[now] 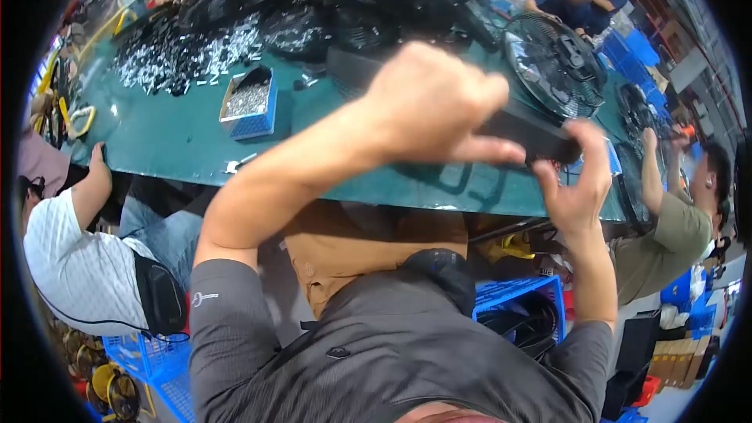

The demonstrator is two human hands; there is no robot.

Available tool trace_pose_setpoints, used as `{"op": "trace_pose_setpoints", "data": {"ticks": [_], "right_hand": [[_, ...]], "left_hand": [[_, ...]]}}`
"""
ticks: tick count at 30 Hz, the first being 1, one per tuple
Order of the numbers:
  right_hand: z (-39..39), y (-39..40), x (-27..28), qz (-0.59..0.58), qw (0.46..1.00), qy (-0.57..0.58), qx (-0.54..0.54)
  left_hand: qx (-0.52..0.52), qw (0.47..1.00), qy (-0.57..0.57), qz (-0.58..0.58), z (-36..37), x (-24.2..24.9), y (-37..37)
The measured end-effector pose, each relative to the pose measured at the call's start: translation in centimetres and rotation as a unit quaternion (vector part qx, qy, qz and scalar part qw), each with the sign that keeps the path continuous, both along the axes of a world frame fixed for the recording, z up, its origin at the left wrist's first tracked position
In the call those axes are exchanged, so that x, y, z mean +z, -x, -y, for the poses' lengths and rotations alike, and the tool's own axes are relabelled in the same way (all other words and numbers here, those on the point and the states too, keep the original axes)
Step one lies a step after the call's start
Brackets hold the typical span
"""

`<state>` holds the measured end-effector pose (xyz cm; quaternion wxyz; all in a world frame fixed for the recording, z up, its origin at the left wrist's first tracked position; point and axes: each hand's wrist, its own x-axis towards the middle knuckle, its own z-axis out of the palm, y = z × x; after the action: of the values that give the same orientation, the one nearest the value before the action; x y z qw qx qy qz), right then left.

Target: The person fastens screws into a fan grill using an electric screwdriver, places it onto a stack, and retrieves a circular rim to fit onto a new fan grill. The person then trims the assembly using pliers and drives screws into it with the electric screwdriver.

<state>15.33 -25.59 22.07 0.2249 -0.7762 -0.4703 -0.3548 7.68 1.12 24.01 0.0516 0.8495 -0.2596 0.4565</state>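
Note:
A long black part (533, 131) with a flat face lies slantwise between my hands above the green table; its exact kind I cannot make out. My right hand (580, 180) grips its near right end, thumb on one side and fingers on the other. Over its middle is my left hand (435, 102), blurred, with fingers curled and the thumb stretched along the part's near edge. My left hand hides much of the part. Just beyond my right hand rests a round black fan grille (554, 63) with a fan body in it.
On the green table (172, 137) stands a blue box of small metal pieces (251, 103). Behind it spread piles of black and silver fittings (188, 51). Blue crates (521, 298) sit below the table edge. People (86, 258) work on both sides.

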Motion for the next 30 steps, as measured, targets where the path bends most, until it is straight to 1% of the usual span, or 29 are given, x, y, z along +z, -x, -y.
{"op": "trace_pose_setpoints", "data": {"ticks": [1,3,4,5,6,7,8,9,10,11,12,13,14,15,16,17,18,19,20,21,22,23,25,26,27,29,30], "right_hand": [[0.1,-1.3,1.0,0.105,0.994,-0.036,-0.019],[1.2,-1.7,1.7,0.063,0.979,-0.195,0.015],[2.0,-2.4,0.9,0.040,0.958,-0.275,0.072],[2.6,-2.5,0.1,0.012,0.936,-0.337,0.103],[3.6,-2.6,-1.6,-0.014,0.926,-0.365,0.092],[4.5,-2.9,-3.6,-0.045,0.915,-0.392,0.079],[5.3,-2.9,-6.3,-0.110,0.901,-0.418,0.035],[6.0,-3.2,-8.8,-0.176,0.882,-0.437,-0.012],[6.8,-4.0,-11.5,-0.326,0.813,-0.481,0.026],[7.5,-4.1,-13.6,-0.468,0.718,-0.512,0.054],[7.2,-3.5,-13.8,-0.576,0.617,-0.530,0.074],[6.6,-3.1,-13.8,-0.657,0.520,-0.538,0.090],[5.6,-2.4,-13.6,-0.673,0.492,-0.533,0.145],[3.8,-1.1,-12.2,-0.686,0.461,-0.528,0.194],[3.3,-0.9,-11.8,-0.658,0.461,-0.579,0.136],[3.7,-1.4,-12.1,-0.651,0.461,-0.585,0.147],[5.5,-3.1,-14.3,-0.646,0.511,-0.547,0.150],[6.1,-3.8,-15.0,-0.640,0.558,-0.505,0.153],[6.6,-4.1,-15.5,-0.635,0.565,-0.522,0.071],[5.7,-3.6,-14.7,-0.626,0.567,-0.535,-0.010],[5.5,-3.9,-15.1,-0.627,0.574,-0.525,-0.035],[6.2,-4.3,-15.8,-0.665,0.557,-0.498,0.009],[5.6,-5.2,-16.2,-0.686,0.565,-0.459,-0.012],[5.6,-5.7,-16.2,-0.689,0.570,-0.445,-0.045],[4.4,-6.3,-15.9,-0.691,0.576,-0.431,-0.077],[3.4,-8.5,-16.5,-0.703,0.600,-0.377,-0.052],[2.5,-9.4,-16.6,-0.708,0.602,-0.363,-0.065]], "left_hand": [[-0.002,0.999,0.030,-0.010,-0.2,1.6,-0.6],[0.039,0.990,0.123,-0.050,-1.3,4.8,-0.6],[0.026,0.980,0.187,-0.058,-2.6,5.5,-1.0],[0.018,0.965,0.253,-0.065,-3.9,6.0,-1.2],[0.001,0.930,0.352,-0.105,-4.3,6.4,0.0],[0.009,0.897,0.423,-0.125,-5.1,6.1,1.0],[-0.032,0.848,0.516,-0.119,-6.0,4.2,0.8],[-0.072,0.785,0.605,-0.111,-6.8,2.1,0.5],[-0.101,0.724,0.672,-0.119,-6.3,0.8,1.4],[-0.126,0.653,0.736,-0.129,-5.3,-0.9,2.3],[-0.096,0.611,0.777,-0.119,-4.5,-2.8,2.4],[-0.108,0.570,0.804,-0.129,-3.8,-4.5,2.8],[-0.099,0.542,0.826,-0.123,-2.7,-6.0,3.0],[-0.090,0.510,0.847,-0.119,-1.9,-7.5,3.2],[-0.106,0.489,0.856,-0.129,-1.5,-9.1,3.6],[-0.105,0.470,0.866,-0.136,-0.9,-10.3,3.9],[-0.081,0.432,0.888,-0.132,0.3,-11.1,4.2],[-0.056,0.394,0.909,-0.127,1.6,-11.5,4.6],[-0.059,0.345,0.926,-0.142,2.2,-13.2,5.2],[-0.049,0.320,0.936,-0.137,2.9,-14.4,5.7],[-0.045,0.302,0.941,-0.146,3.1,-15.7,6.4],[-0.044,0.286,0.945,-0.155,3.0,-17.0,6.9],[-0.004,0.253,0.956,-0.149,2.8,-19.0,7.7],[0.003,0.258,0.956,-0.141,3.2,-19.5,7.8],[0.031,0.208,0.970,-0.125,3.1,-19.2,7.5],[-0.027,0.215,0.966,-0.141,2.4,-21.1,8.2],[0.013,0.193,0.973,-0.123,2.9,-20.4,7.8]]}}
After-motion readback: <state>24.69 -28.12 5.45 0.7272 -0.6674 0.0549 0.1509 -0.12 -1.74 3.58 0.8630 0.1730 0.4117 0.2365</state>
